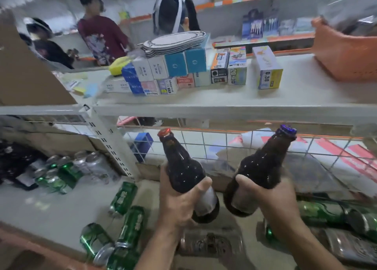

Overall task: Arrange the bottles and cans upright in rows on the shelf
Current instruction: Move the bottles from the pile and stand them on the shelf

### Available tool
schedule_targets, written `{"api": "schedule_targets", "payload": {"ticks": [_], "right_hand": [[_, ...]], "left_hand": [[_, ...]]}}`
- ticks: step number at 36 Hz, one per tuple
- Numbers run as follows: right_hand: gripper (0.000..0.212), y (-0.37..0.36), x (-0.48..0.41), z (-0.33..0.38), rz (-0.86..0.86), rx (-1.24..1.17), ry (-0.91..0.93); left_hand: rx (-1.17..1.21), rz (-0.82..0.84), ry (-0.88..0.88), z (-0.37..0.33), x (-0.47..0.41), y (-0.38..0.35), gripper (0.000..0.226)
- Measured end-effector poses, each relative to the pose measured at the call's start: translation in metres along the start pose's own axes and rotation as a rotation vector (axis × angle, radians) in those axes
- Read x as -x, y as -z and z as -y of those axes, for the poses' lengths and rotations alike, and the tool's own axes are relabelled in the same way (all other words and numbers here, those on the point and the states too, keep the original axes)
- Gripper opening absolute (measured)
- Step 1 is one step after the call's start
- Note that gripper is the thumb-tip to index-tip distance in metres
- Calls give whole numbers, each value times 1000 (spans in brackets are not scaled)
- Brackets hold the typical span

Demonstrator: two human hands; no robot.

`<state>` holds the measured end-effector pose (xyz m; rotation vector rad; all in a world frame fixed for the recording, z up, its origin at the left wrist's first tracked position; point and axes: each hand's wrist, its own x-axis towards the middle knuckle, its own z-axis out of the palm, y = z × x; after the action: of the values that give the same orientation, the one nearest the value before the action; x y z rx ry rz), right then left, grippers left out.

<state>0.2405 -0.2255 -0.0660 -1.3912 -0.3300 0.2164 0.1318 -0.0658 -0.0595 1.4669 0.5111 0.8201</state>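
My left hand (179,204) grips a dark brown bottle with a red cap (179,163), tilted slightly left above the lower shelf (51,212). My right hand (273,204) grips a second dark brown bottle with a blue cap (263,165), leaning to the right. Several green cans (130,224) lie on their sides on the shelf in front of me. More green cans (322,210) and a dark can (208,243) lie under and to the right of my hands. Upright green and silver cans (67,171) stand in a group at the back left.
A white wire grid (224,147) backs the lower shelf, beside a slotted white upright (110,145). The upper shelf (204,102) holds small boxes, stacked oval trays and an orange basket (346,57). Two people stand beyond it at the upper left. Cardboard fills the left side.
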Motion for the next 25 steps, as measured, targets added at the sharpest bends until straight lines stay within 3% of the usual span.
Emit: {"api": "schedule_targets", "payload": {"ticks": [3, 9, 14, 22, 25], "right_hand": [[50, -25, 16, 3, 49, 7, -14], [48, -89, 38, 44, 294, 37, 80], [45, -163, 68, 53, 359, 83, 96], [57, -309, 140, 45, 406, 169, 134], [46, -370, 166, 44, 458, 159, 156]], "left_hand": [[-5, -53, 7, -13, 1, 22, 72], [-141, -87, -1, -46, -2, 97, 66], [-216, -111, -38, -82, 9, 175, 43], [-277, -89, -59, -123, 32, 351, 54], [-263, -125, -46, -130, 37, 420, 56]]}}
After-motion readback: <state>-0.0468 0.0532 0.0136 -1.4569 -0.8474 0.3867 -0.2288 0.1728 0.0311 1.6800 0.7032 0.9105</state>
